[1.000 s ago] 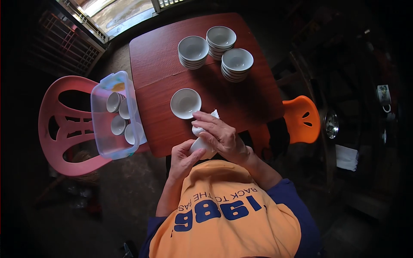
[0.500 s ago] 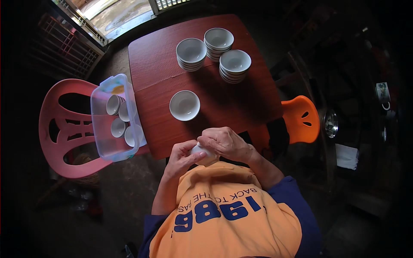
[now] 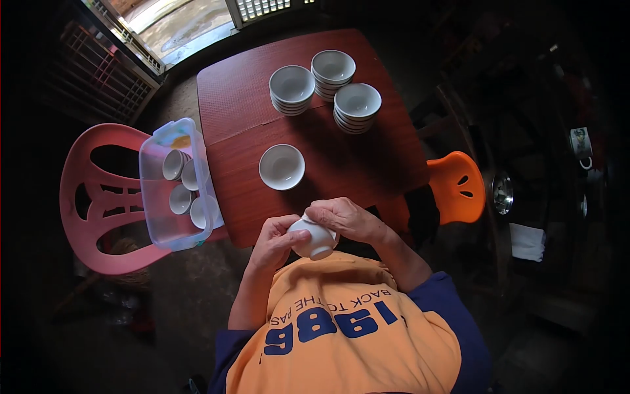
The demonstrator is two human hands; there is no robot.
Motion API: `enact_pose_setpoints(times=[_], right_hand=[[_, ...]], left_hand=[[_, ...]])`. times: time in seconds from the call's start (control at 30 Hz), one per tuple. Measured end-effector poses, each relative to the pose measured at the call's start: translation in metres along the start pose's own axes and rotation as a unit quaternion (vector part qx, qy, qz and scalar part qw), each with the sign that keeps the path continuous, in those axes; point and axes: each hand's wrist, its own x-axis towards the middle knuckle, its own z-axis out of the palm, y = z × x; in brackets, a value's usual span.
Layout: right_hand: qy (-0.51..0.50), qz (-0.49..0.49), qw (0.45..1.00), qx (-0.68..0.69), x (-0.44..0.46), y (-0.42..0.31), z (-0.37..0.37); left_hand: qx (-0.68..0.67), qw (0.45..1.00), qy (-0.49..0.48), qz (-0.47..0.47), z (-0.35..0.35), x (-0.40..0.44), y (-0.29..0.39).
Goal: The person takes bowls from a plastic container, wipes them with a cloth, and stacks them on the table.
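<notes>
My left hand (image 3: 272,240) grips a small white bowl (image 3: 314,241) close to my chest, its thumb lying along the outside. The bowl is tilted, with its foot ring facing me. At the bowl's far rim, the fingers of my right hand (image 3: 348,220) are pinched; a bit of white shows beside them, and I cannot tell whether it is the rim or a cloth. A single white bowl (image 3: 282,167) stands upright on the red-brown table (image 3: 236,98) just beyond my hands. Farther back are three bowl stacks: a left one (image 3: 292,85), a rear one (image 3: 333,66) and a right one (image 3: 357,102).
Left of the table, a clear plastic tub (image 3: 157,226) with several white bowls (image 3: 181,199) rests on a pink chair (image 3: 82,223). An orange chair (image 3: 459,187) stands at the right. Beyond it are a metal dish (image 3: 503,195) and a white cloth or paper (image 3: 527,241).
The held bowl has turned so that its outside and foot ring now show toward me. My hands stay in nearly the same place; the view has shifted slightly.
</notes>
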Motion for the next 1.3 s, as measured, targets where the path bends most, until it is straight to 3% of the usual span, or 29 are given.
enact_pose_setpoints(times=[0.07,0.1,0.2,0.27,0.33,0.37,0.4,0.47,0.5,0.57,0.6,0.7,0.73,0.77,0.8,0.83,0.9,1.0,1.03,1.07,1.13,1.17,1.23,1.27,1.3], right_hand=[[0.056,-0.005,0.974,0.221,-0.002,-0.004,0.010],[0.097,-0.029,0.945,0.311,-0.005,0.001,0.019],[0.168,-0.038,0.909,0.380,-0.003,0.023,0.042],[0.235,-0.015,0.869,0.435,-0.001,0.000,0.041],[0.087,0.014,0.903,0.420,0.001,0.001,0.015],[0.039,0.052,0.944,0.324,0.000,0.002,0.004],[0.039,0.050,0.944,0.322,0.001,0.004,0.005],[0.078,0.045,0.900,0.427,0.005,0.005,0.012],[0.215,0.069,0.831,0.509,0.010,-0.009,0.027],[0.242,-0.019,0.799,0.550,0.009,0.005,0.044],[0.318,0.042,0.753,0.574,0.011,-0.008,0.056],[0.250,0.001,0.792,0.557,0.007,0.003,0.041],[0.161,0.020,0.810,0.564,0.008,0.028,0.024],[0.135,0.071,0.810,0.566,0.011,0.014,0.016],[0.108,0.120,0.809,0.566,0.012,0.001,0.011],[0.056,0.105,0.835,0.537,0.013,0.021,0.006],[0.105,0.091,0.812,0.567,0.016,0.019,0.014],[0.255,0.048,0.753,0.605,0.016,0.013,0.048],[0.299,0.048,0.736,0.605,0.018,0.016,0.055],[0.280,0.042,0.757,0.589,0.015,0.019,0.051],[0.010,-0.056,0.754,0.655,0.020,0.057,0.021],[0.093,0.058,0.784,0.610,0.021,0.034,0.016],[0.019,0.102,0.782,0.615,0.024,0.029,0.002],[0.040,0.104,0.784,0.611,0.025,0.023,0.003],[0.075,0.088,0.765,0.634,0.026,0.021,0.006]], left_hand=[[-0.131,0.988,-0.015,0.078,-0.006,0.001,-0.002],[-0.174,0.977,0.023,0.122,-0.002,0.004,-0.003],[-0.256,0.945,0.068,0.193,0.009,0.004,-0.009],[-0.243,0.960,0.034,0.138,0.008,0.002,-0.011],[-0.184,0.982,-0.003,0.048,-0.006,-0.001,-0.010],[-0.160,0.987,-0.032,-0.003,-0.009,-0.001,-0.009],[-0.156,0.987,-0.019,-0.007,-0.006,0.000,-0.010],[-0.188,0.982,0.017,0.030,0.000,0.005,-0.006],[-0.213,0.974,0.022,0.073,0.001,0.010,-0.006],[-0.320,0.935,0.086,0.125,0.011,0.010,-0.006],[-0.362,0.921,0.080,0.122,0.005,0.011,-0.013],[-0.303,0.945,0.026,0.122,0.010,0.007,-0.010],[-0.308,0.947,-0.032,0.085,0.003,0.004,-0.009],[-0.311,0.945,-0.090,0.048,-0.007,-0.001,-0.006],[-0.318,0.943,-0.102,0.002,-0.014,-0.001,-0.003],[-0.318,0.943,-0.101,0.002,-0.019,0.002,-0.005],[-0.340,0.935,-0.094,-0.029,-0.023,0.010,-0.005],[-0.384,0.915,0.103,0.072,-0.005,0.015,-0.024],[-0.402,0.906,0.104,0.080,-0.003,0.016,-0.029],[-0.402,0.906,0.106,0.078,-0.003,0.014,-0.027],[-0.264,0.958,-0.044,0.102,-0.003,0.008,-0.019],[-0.336,0.936,-0.072,0.077,-0.014,0.005,-0.019],[-0.404,0.901,-0.159,-0.011,-0.033,0.009,-0.009],[-0.296,0.951,-0.092,0.002,-0.031,0.011,-0.009],[-0.331,0.941,-0.062,0.026,-0.027,0.013,-0.010]])
